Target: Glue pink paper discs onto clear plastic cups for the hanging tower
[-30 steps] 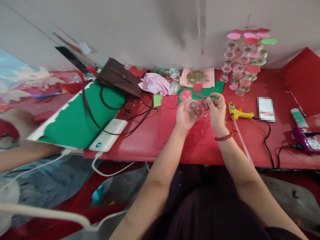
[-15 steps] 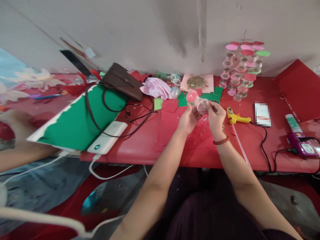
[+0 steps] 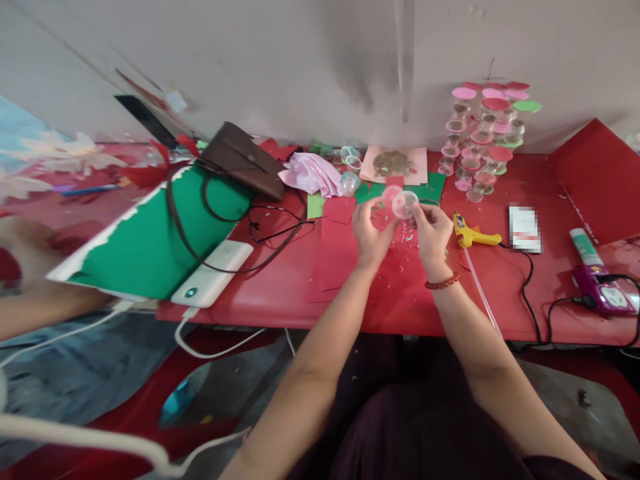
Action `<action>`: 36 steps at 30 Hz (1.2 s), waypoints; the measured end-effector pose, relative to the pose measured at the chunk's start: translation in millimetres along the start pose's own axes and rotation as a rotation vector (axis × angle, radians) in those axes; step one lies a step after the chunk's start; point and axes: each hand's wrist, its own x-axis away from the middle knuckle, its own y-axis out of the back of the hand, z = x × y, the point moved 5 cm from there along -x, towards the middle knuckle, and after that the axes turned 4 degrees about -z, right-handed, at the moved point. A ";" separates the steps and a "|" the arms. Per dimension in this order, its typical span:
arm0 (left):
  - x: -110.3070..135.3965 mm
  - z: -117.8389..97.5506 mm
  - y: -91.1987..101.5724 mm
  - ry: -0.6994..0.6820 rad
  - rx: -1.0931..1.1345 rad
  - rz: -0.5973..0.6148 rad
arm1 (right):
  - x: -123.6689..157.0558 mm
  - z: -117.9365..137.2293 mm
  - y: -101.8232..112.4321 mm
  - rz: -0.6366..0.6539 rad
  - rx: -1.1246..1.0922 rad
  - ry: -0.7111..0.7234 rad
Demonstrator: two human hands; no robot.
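Two-handed hold over the red table (image 3: 280, 293). The right hand (image 3: 433, 231) pinches a clear cup (image 3: 406, 206) at the right of its rim; the left hand (image 3: 371, 232) curls to the left, near the pink cup (image 3: 389, 195) just beyond (whether its fingertips press on either cup cannot be told). Sound handling, in judgement: light pressure, as thin plastic may dent; fingers off the open mouth; right wrist clear of the yellow glue gun (image 3: 474, 236).
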 end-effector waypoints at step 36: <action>-17.5 24.1 -4.8 0.105 0.343 0.400 | -10.0 -14.4 -3.6 0.137 -0.043 -0.002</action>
